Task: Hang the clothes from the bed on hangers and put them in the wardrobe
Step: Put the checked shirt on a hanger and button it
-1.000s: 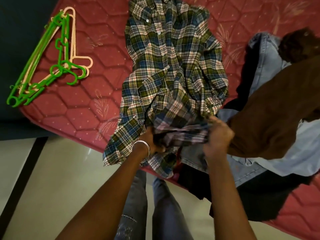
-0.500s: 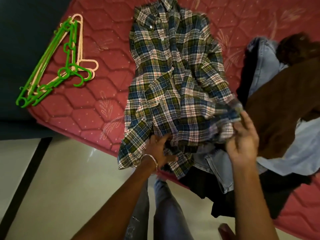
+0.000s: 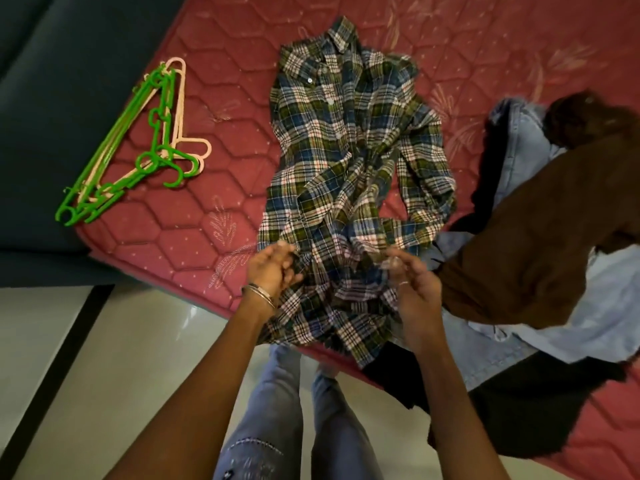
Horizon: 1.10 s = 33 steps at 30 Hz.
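Plaid woven shirt [image 3: 349,174], rumpled flat

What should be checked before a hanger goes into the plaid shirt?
1. Plaid shirt laid out flat on the bed, collar away from the person: ok.
2. Shirt clear of the clothes pile: not ok, its right edge meets the pile.
3. Hangers in view, left of the shirt: ok.
4. Left hand free: cannot tell, its fingers sit at the hem.
5. Right hand free: cannot tell, blurred.
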### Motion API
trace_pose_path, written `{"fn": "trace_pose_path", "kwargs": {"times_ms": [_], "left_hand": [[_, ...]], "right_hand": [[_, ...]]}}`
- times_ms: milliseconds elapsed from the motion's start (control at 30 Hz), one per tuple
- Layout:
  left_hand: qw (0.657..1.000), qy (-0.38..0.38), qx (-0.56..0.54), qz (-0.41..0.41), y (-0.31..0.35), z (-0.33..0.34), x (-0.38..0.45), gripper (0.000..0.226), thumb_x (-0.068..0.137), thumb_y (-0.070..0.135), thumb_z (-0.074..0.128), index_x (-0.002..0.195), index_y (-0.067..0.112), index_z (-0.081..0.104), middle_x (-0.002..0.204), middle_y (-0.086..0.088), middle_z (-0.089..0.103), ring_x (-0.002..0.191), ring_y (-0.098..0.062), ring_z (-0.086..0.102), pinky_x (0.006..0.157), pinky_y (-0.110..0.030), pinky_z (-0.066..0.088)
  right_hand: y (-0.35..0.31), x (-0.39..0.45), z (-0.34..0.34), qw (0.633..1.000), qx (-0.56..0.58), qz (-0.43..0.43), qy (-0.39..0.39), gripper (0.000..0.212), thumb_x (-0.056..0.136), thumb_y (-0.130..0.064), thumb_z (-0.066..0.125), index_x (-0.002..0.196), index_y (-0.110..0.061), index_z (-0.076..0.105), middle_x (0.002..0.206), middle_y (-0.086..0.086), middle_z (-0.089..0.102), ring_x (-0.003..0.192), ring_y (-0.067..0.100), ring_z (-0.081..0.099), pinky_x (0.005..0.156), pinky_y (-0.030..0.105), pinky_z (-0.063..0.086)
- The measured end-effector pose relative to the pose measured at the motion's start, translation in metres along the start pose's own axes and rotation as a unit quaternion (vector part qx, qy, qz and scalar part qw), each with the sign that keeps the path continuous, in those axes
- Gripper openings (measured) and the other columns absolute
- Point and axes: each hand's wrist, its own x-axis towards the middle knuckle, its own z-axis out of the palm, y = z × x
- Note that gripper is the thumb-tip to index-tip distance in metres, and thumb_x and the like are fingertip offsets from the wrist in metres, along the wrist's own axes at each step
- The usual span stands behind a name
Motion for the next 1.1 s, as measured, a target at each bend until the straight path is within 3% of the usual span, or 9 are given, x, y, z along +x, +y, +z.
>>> {"fn": "trace_pose_path", "kwargs": {"times_ms": [200,333,467,600,800,867,967,1033,1100], "left_hand": [[0.969,-0.139,0.147,-0.145,0.003,0.034,-0.008,0.061,0.064,0.074,0.064,0.1,0.025,0.07,0.106,-0.004,0.068,0.101,-0.026,0.062,0.076,-0.056,0.054],[0.933,-0.247,0.052,-0.256,0.001,0.052,-0.015,0.076,0.068,0.078,0.05,0.109,0.017,0.067,0.103,-0.011,0.07,0.094,-0.03,0.067,0.069,-0.044,0.057],[0.964,-0.16,-0.032,-0.21,-0.007,0.045,-0.004,0.038,0.084,0.045,0.06,0.089,0.008,0.064,0.078,-0.01,0.07,0.069,-0.025,0.067,0.063,-0.036,0.056],[0.999,0.036,0.039,0.014,-0.002,0.028,0.001,0.014,0.088,0.013,0.065,0.079,0.002,0.066,0.075,0.0,0.06,0.071,-0.013,0.055,0.066,-0.022,0.047],[0.959,-0.069,0.154,0.229,-0.005,0.01,-0.02,0.019,0.085,0.019,0.067,0.068,0.022,0.058,0.058,0.018,0.054,0.058,0.002,0.047,0.057,-0.013,0.038],[0.908,-0.223,0.337,0.115,-0.028,0.007,-0.028,0.022,0.08,0.04,0.068,0.098,0.028,0.061,0.085,0.016,0.065,0.081,-0.006,0.06,0.068,-0.011,0.045],[0.667,-0.371,0.647,-0.003,-0.063,-0.008,-0.029,0.056,0.076,0.052,0.066,0.123,0.021,0.056,0.118,-0.005,0.062,0.105,-0.025,0.059,0.088,-0.026,0.047],[0.688,-0.288,0.666,0.016,-0.066,-0.02,-0.026,0.043,0.082,0.044,0.065,0.118,0.022,0.062,0.116,-0.007,0.065,0.103,-0.025,0.06,0.086,-0.026,0.046],[0.777,-0.13,0.613,0.061,-0.068,-0.032,-0.018,0.032,0.086,0.033,0.062,0.116,0.021,0.064,0.11,-0.009,0.067,0.101,-0.028,0.061,0.083,-0.028,0.048]], "right_hand": [[-0.024,-0.014,0.031,0.986,-0.08,-0.108,-0.1,0.006,0.091,-0.018,0.063,0.089,-0.012,0.061,0.079,-0.005,0.065,0.074,0.012,0.063,0.066,0.026,0.051],[-0.04,-0.021,0.034,0.99,0.013,-0.125,-0.067,0.016,0.097,-0.024,0.05,0.094,-0.023,0.066,0.089,-0.005,0.069,0.087,0.018,0.066,0.075,0.034,0.056],[-0.043,-0.017,0.016,0.995,0.076,-0.064,-0.031,0.022,0.088,-0.045,0.059,0.081,-0.029,0.072,0.085,-0.006,0.07,0.085,0.019,0.066,0.075,0.034,0.056],[-0.039,-0.011,-0.031,0.992,-0.087,-0.063,-0.063,0.016,0.075,-0.009,0.073,0.077,-0.024,0.073,0.078,-0.006,0.073,0.073,0.007,0.067,0.066,0.021,0.054],[0.019,-0.012,-0.074,0.722,-0.682,-0.005,-0.113,0.053,0.082,-0.01,0.065,0.126,-0.038,0.054,0.099,0.008,0.069,0.088,0.033,0.065,0.066,0.038,0.052],[0.031,-0.016,-0.075,0.671,-0.72,0.119,-0.132,0.044,0.089,-0.012,0.057,0.129,-0.031,0.052,0.114,0.01,0.063,0.104,0.031,0.061,0.081,0.04,0.053],[0.021,-0.016,-0.069,0.618,-0.734,0.257,-0.118,0.036,0.093,-0.018,0.054,0.128,-0.025,0.05,0.138,0.011,0.043,0.129,0.035,0.038,0.102,0.051,0.036],[0.004,-0.011,-0.055,0.626,-0.745,0.203,-0.111,0.032,0.093,-0.015,0.053,0.124,-0.024,0.052,0.137,0.013,0.037,0.127,0.038,0.03,0.101,0.054,0.031],[0.001,-0.006,-0.036,0.75,-0.655,0.034,-0.083,0.028,0.09,-0.015,0.056,0.117,-0.02,0.059,0.124,0.013,0.047,0.115,0.038,0.04,0.091,0.048,0.037]]}}
